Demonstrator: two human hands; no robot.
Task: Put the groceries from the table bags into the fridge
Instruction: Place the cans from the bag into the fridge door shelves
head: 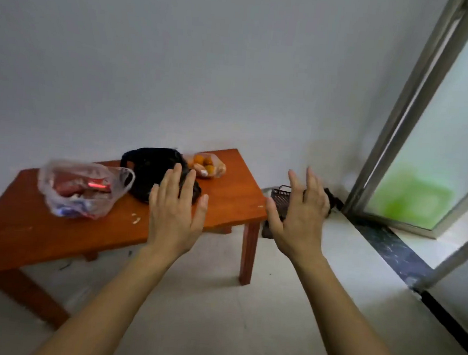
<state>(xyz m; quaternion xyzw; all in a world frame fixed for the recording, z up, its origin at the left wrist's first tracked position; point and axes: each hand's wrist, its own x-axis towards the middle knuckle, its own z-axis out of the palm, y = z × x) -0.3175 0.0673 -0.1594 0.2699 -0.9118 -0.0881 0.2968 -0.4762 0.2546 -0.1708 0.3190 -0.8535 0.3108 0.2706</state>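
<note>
A low orange-brown wooden table (225, 204) stands against the wall with three bags on it. A clear plastic bag (80, 190) holding red and blue packets lies at the left. A black bag (149, 170) sits in the middle. A small clear bag of oranges (207, 165) rests at the far right corner. My left hand (175, 214) is raised palm-down with fingers apart, in front of the black bag, holding nothing. My right hand (299, 219) is raised likewise to the right of the table, empty. No fridge is in view.
A dark plastic basket (280, 199) sits on the pale tiled floor beside the table's right end. A sliding glass door with a metal frame (406, 112) stands at the right, with a dark threshold strip (390, 245) along the floor.
</note>
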